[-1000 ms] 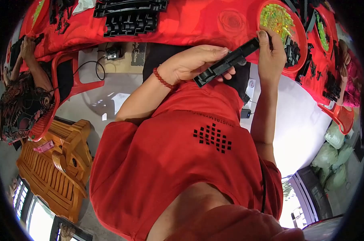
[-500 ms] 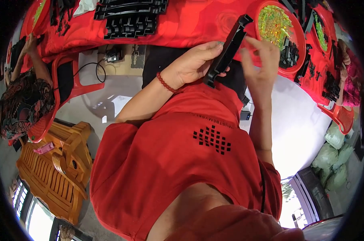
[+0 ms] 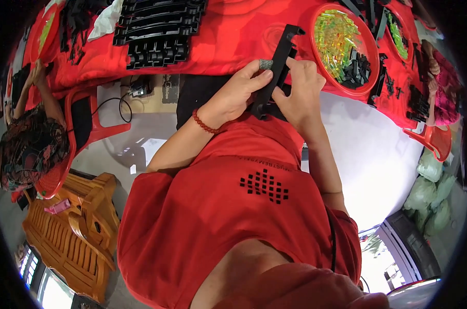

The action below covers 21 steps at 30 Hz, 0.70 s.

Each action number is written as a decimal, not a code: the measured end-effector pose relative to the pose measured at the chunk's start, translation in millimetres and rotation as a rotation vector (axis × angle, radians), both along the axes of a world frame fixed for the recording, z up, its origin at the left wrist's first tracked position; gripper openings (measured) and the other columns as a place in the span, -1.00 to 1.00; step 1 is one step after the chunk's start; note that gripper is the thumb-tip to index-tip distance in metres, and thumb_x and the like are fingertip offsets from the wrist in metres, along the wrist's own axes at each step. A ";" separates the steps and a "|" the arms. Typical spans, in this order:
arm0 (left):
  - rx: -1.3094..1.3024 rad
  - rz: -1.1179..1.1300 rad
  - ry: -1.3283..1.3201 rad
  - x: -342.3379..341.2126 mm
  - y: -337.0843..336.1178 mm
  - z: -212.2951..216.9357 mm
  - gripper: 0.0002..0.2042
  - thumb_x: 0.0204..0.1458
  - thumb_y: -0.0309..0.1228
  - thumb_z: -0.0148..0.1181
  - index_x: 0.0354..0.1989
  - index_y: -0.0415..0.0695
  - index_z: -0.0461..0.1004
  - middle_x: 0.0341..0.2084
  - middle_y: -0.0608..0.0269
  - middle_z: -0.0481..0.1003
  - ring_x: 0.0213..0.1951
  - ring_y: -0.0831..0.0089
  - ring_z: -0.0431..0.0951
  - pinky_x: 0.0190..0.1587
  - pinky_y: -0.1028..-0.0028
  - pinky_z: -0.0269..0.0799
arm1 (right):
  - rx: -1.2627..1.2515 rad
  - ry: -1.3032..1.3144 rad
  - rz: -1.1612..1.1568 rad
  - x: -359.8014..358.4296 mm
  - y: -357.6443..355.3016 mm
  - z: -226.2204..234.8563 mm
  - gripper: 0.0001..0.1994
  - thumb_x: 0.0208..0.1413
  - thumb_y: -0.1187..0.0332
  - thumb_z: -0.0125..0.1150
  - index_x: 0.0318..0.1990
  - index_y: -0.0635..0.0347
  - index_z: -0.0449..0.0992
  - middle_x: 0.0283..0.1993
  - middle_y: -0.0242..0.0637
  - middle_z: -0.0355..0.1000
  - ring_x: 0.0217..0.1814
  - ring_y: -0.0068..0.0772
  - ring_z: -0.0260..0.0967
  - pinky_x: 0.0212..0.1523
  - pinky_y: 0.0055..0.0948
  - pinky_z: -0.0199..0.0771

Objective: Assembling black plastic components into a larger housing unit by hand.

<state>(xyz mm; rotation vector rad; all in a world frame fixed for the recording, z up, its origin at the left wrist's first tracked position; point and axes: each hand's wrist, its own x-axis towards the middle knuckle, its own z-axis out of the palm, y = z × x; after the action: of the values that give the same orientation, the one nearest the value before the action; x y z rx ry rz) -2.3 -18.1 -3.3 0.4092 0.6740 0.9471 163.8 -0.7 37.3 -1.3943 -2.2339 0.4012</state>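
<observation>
A long black plastic part (image 3: 276, 72) with raised ends is held tilted in front of my red shirt, just short of the table edge. My left hand (image 3: 234, 93) grips it from the left, the thumb along its side; a grey covering shows on one fingertip. On the other side, my right hand (image 3: 302, 88) has its fingers curled and its thumb pressed against the part. Whether a small piece lies under those fingertips I cannot tell. Beyond that hand is a red round basin (image 3: 349, 91) with yellow-green clear pieces (image 3: 332, 44) and small black pieces (image 3: 356, 72).
Rows of similar black parts (image 3: 159, 26) lie on the red tablecloth (image 3: 233, 31), beside a white cloth (image 3: 107, 20). People work at the left (image 3: 30, 123) and right (image 3: 446, 92). A red chair (image 3: 97, 121) and a wooden bench (image 3: 71, 232) stand at the left.
My right hand, apart from the black plastic part with fingers spread before, has come left onto it and closed. The view has shifted a little, and the part stands slightly further left.
</observation>
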 end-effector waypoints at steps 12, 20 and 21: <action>-0.039 0.183 -0.025 7.9 0.1 1.8 -0.73 0.25 -0.36 0.19 0.05 -0.19 0.39 -0.18 0.31 0.50 -0.16 0.58 0.52 -0.10 0.53 0.50 | 0.058 0.049 -0.009 2.8 0.1 -2.2 -0.45 -0.22 0.39 0.42 0.03 0.16 0.42 -0.11 -0.23 0.31 0.03 -0.23 0.25 0.07 -0.23 0.02; -0.061 0.199 -0.001 7.4 1.9 3.9 -0.75 0.24 -0.43 0.19 0.02 -0.24 0.40 -0.21 0.30 0.51 -0.20 0.58 0.52 -0.12 0.55 0.50 | 0.087 0.058 -0.015 4.9 -1.2 -5.5 -0.47 -0.24 0.39 0.44 -0.01 0.18 0.44 -0.12 -0.24 0.33 0.01 -0.26 0.27 0.04 -0.24 0.02; -0.062 0.199 -0.001 7.4 2.3 2.6 -0.75 0.24 -0.43 0.19 0.02 -0.24 0.40 -0.21 0.30 0.51 -0.20 0.58 0.52 -0.12 0.55 0.50 | 0.086 0.058 -0.015 5.2 -0.9 -6.5 -0.47 -0.24 0.39 0.44 -0.01 0.18 0.44 -0.12 -0.24 0.33 0.01 -0.26 0.27 0.04 -0.24 0.02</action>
<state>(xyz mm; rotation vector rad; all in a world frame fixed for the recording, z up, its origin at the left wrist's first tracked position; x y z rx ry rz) 5.2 -15.7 -0.7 0.2898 0.7513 1.1115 169.0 -1.6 30.8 -1.3372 -2.1669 0.3325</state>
